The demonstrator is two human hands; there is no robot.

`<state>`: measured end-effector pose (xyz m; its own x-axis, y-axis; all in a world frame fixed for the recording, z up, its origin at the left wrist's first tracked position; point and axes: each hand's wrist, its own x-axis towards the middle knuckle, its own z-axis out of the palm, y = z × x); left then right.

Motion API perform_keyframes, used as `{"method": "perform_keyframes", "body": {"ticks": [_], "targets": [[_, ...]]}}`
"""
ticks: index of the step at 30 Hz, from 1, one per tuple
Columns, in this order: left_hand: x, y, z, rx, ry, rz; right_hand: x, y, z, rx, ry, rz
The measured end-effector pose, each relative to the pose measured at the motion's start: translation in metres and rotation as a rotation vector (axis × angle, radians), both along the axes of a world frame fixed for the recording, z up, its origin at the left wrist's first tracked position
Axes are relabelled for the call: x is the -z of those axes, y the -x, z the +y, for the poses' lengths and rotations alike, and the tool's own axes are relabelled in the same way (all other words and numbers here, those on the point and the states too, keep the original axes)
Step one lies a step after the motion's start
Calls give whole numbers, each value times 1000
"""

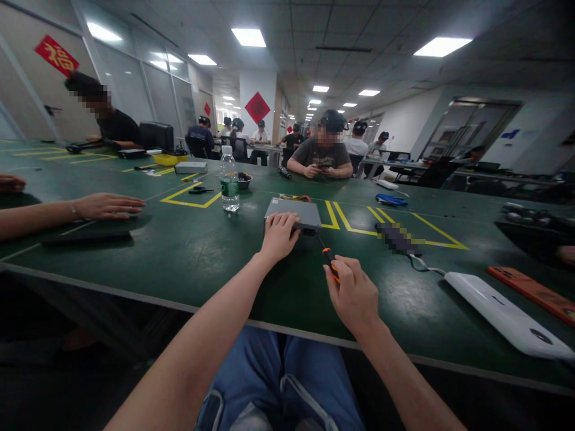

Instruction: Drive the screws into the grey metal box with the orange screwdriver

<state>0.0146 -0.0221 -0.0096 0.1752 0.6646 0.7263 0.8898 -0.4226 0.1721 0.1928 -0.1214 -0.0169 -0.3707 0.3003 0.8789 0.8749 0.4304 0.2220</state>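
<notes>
A grey metal computer power supply (303,209) lies on the green table in front of me, with coloured wires showing at its far side. My left hand (279,235) grips its near left part, fingers over the top and thumb by the front face. In my right hand (356,292) is a screwdriver (329,258) with an orange and black handle, held in closed fingers. Its thin shaft points up and left to the near right corner of the power supply; whether the tip touches a screw is too small to tell.
A water bottle (229,182) stands left of the power supply, before a small bowl (245,180). To the right lie a white power bank (503,311) with a cable, and an orange phone (534,293). Another person's hand (108,206) rests at left; a person (321,155) sits opposite.
</notes>
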Motion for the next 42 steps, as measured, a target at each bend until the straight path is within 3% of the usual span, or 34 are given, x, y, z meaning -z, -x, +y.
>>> {"method": "perform_keyframes", "body": {"ticks": [5,12,17,24,30,37,42], "targets": [[-1,0,-1,-9,18,4,-2,-2,-3,124,15,-12],[-1,0,-3,6,-1,0,-2,1,-2,10,2,-5],[-2,1,-4,19,2,-4,-1,-4,-4,157,18,-10],[-3,2,-5,20,32,5,-2,0,-2,41,20,9],[-3,1,-5,11,38,6,-1,-5,-3,160,11,-15],[-3,2,-5,25,18,-9,0,-1,1,10,-1,-10],[-2,2,-5,31,11,-10,-2,-3,-2,90,-26,-26]]}}
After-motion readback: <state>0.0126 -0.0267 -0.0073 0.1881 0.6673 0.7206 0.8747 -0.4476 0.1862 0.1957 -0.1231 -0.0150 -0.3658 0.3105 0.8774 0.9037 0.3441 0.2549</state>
